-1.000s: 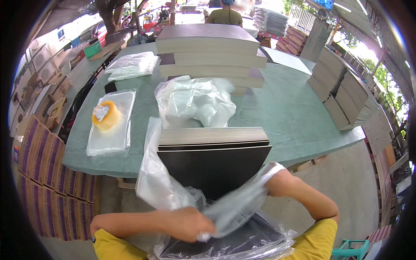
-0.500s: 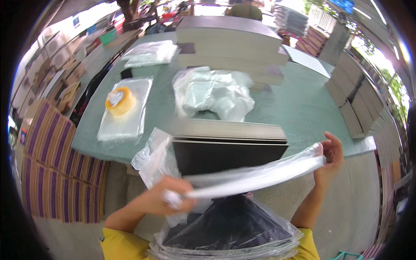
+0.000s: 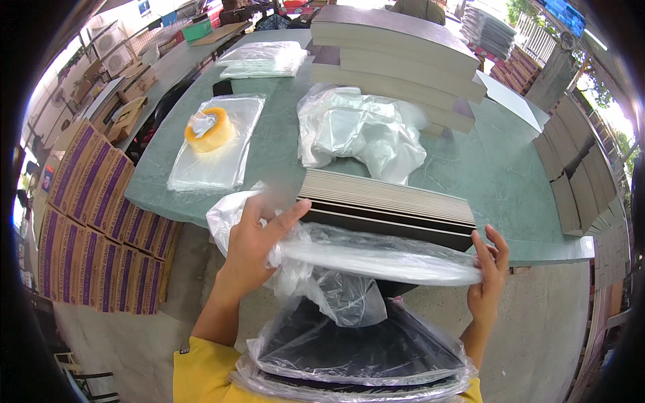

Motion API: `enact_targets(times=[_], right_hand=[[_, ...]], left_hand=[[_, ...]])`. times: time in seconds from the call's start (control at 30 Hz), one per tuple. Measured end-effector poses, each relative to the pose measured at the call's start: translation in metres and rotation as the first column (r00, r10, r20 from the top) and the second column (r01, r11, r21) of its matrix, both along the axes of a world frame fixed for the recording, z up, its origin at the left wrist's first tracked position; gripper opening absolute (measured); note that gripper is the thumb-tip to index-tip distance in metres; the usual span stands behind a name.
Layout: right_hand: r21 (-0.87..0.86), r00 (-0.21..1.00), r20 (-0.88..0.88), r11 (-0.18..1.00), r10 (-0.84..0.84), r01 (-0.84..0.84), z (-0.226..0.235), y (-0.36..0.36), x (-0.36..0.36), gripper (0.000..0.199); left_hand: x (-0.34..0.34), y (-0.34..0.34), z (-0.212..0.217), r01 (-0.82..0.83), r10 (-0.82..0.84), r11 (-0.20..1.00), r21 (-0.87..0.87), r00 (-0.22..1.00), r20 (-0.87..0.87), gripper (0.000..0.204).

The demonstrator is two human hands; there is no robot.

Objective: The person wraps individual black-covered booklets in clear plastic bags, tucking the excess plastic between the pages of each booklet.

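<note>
A stack of thin boards (image 3: 386, 191) with pale edges and a black face rests at the table's near edge. Along its near side, a clear plastic bag (image 3: 383, 262) stretches between my two hands. Bunched plastic sits in the grasp of my left hand (image 3: 252, 245), whose thumb reaches the stack's left end. My right hand (image 3: 489, 269) pinches the bag's right end, fingertips by the stack's right corner. Loose plastic hangs below the left hand. Closest to me, something black in clear plastic (image 3: 363, 342) lies against my yellow shirt.
On the green table (image 3: 282, 151) lie a crumpled plastic bag (image 3: 363, 131), a tape roll (image 3: 207, 129) on flat bags (image 3: 218, 164), and folded plastic (image 3: 262, 59). A tall board stack (image 3: 396, 50) stands behind; more boards (image 3: 578, 168) line the right. Cartons (image 3: 101, 221) are piled at left.
Both hands have closed in on the board stack, bringing the bag up against its near face. The left hand rose to the stack's left end; the right came down to its corner.
</note>
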State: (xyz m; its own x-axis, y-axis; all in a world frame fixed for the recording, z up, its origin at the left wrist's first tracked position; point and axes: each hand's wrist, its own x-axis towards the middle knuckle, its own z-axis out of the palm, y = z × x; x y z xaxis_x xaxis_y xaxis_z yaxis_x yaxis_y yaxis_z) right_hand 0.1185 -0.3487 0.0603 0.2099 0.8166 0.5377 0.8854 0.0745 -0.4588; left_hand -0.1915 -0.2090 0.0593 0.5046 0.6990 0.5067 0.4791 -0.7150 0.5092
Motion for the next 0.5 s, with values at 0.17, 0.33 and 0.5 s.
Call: enact_targets(times=[0.17,0.33,0.5], right_hand=[[0.027,0.993,-0.110,0.998,-0.048,0.051,-0.001,-0.014,-0.003,0.060],[0.168,0.966,-0.258,0.986,0.033,0.011,0.000,-0.024,-0.001,0.032],[0.166,0.751,-0.618,0.972,0.233,-0.166,-0.009,-0.037,0.022,0.011]], left_hand=[[-0.002,-0.012,-0.002,-0.049,0.044,0.993,0.105,0.998,0.051,0.049],[-0.008,-0.022,0.009,0.055,-0.057,0.998,0.017,0.974,0.220,0.033],[-0.018,-0.017,0.009,0.257,-0.132,0.932,-0.257,0.898,0.420,0.025]])
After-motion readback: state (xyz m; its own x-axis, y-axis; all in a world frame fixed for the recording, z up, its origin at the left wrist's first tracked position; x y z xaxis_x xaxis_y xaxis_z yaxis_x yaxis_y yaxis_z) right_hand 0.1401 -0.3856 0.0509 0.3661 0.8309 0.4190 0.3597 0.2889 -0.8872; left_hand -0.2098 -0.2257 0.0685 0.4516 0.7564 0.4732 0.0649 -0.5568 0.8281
